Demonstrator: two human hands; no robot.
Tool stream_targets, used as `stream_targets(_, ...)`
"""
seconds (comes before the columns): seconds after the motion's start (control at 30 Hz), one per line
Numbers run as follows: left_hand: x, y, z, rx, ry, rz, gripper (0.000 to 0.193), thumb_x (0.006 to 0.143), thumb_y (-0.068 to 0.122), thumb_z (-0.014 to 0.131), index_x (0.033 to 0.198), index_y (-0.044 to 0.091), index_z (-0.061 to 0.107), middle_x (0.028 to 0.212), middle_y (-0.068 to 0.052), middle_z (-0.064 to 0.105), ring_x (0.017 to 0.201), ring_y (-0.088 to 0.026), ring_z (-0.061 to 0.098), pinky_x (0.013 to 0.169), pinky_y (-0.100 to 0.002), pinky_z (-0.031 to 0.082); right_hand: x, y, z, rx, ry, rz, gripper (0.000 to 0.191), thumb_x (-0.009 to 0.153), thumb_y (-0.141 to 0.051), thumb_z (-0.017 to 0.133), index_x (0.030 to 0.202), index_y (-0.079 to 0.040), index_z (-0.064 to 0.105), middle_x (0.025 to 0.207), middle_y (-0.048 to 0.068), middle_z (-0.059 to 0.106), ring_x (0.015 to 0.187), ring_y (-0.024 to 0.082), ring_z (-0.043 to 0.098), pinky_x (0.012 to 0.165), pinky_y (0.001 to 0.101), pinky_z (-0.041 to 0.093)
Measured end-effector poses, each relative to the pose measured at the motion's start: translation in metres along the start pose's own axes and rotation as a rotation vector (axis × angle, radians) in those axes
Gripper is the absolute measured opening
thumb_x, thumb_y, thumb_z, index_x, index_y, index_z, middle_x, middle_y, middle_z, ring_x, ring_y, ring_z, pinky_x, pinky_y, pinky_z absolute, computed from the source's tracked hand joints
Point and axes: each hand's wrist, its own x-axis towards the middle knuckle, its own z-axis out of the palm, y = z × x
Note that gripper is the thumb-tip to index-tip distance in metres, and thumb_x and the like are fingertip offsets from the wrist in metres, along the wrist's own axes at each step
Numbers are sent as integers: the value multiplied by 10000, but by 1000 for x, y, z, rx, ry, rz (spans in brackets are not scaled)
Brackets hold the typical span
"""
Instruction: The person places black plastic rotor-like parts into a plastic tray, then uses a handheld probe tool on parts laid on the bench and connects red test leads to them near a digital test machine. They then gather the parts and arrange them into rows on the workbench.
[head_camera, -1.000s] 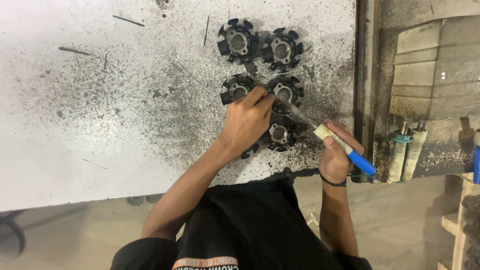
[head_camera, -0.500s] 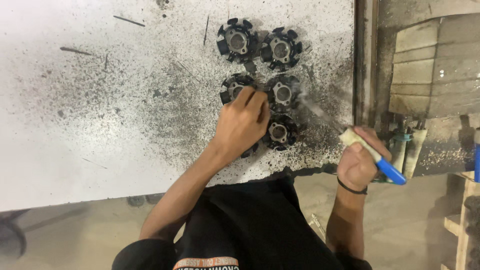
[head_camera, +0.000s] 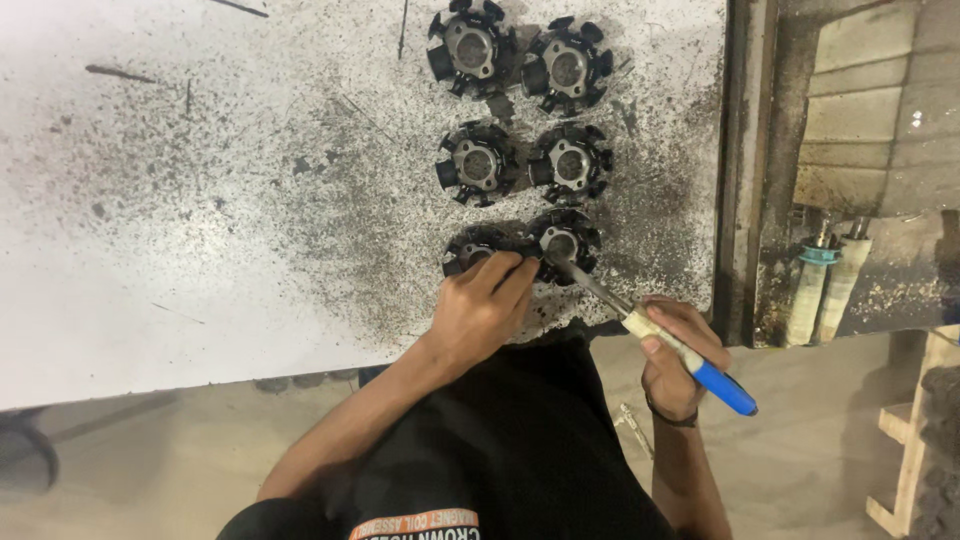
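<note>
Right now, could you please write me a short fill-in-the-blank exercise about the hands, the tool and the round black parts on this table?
1. The round black parts lie in two columns, ___ in all.
2. The right hand holds a tool whose handle end is ___ in colour.
3. The left hand rests on the part in the ___ row, the row closest to the person.
4. The tool's metal tip touches the part to the ___ of the left hand.

Missing words: six; blue; nearest; right

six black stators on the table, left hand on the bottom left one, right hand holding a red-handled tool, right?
Not quite: the head view shows the tool in the right hand has a blue handle, not red. The six stators and the left hand on the bottom left one are as you say.
</note>
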Motion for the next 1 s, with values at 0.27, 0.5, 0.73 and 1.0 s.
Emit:
stream_targets(0.27, -3, 0, 5, -45, -12, -39, 259, 858, 15, 751, 1113, -15, 717, 1057, -93, 649, 765, -204, 717, 572, -308, 586, 1, 1, -1, 82, -13, -3, 334, 835, -58, 712, 1120, 114, 684, 1124, 273, 692, 1020, 319, 706, 944, 364, 567)
stream_targets(0.5, 0, 1, 9, -40, -2, -55, 266, 858, 15, 750, 1117, -14, 699, 1056, -102, 639, 748, -221, 713, 565, -333, 567, 7, -7, -2, 50, -40, 49, 369, 811, -48, 676, 1141, 116, 700, 1099, 272, 691, 1051, 309, 699, 970, 332, 551)
stream_targets(0.73, 3, 6, 3, -35, -82, -97, 298, 845, 44, 754, 1139, 6, 733, 1003, -85, 596, 743, -215, 692, 550, -348, 556, 20, -17, -7, 32, -91, 153, 349, 827, -26, 668, 1141, 122, 699, 1082, 262, 703, 1016, 290, 700, 948, 322, 551)
stream_targets(1.0, 0, 1, 11, -105, -36, -147, 219, 887, 24, 734, 1106, 18, 738, 1041, -74, 615, 749, -196, 689, 573, -313, 570, 14, -14, -3, -9, -88, 2, 329, 818, -53, 705, 1107, 106, 693, 1097, 250, 713, 984, 307, 725, 907, 338, 583)
